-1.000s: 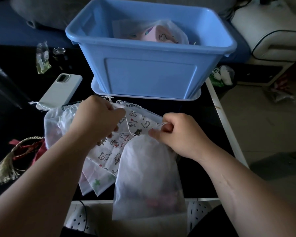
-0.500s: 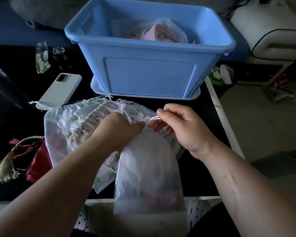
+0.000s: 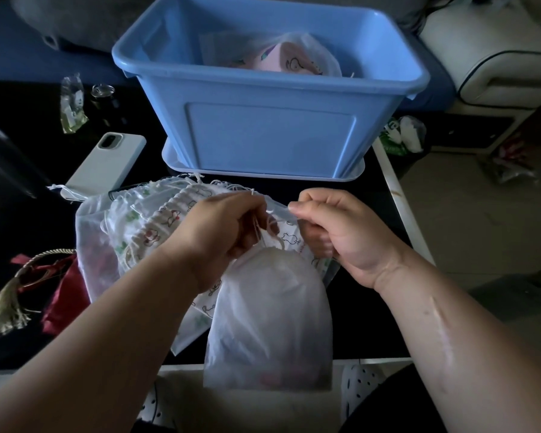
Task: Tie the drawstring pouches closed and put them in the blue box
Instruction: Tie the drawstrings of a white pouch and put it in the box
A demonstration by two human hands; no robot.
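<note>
At the far left of my feed a gold tassel lies on the black table, touching a dark red cloth. Further back, a phone in a pale case lies camera side up. Just right of it is a heap of printed drawstring pouches, still on the table. The left hand is over that heap, its fingers curled and pinching the white drawstring. The cord belongs to the sheer white pouch, which hangs from its gathered neck and drapes over the table's near edge. Behind the hands the blue box stands on the table, with one pouch already inside. The right hand pinches the sheer white pouch's mouth between thumb and forefinger, its other fingers tucked in. I cannot tell whether a knot has formed.
</note>
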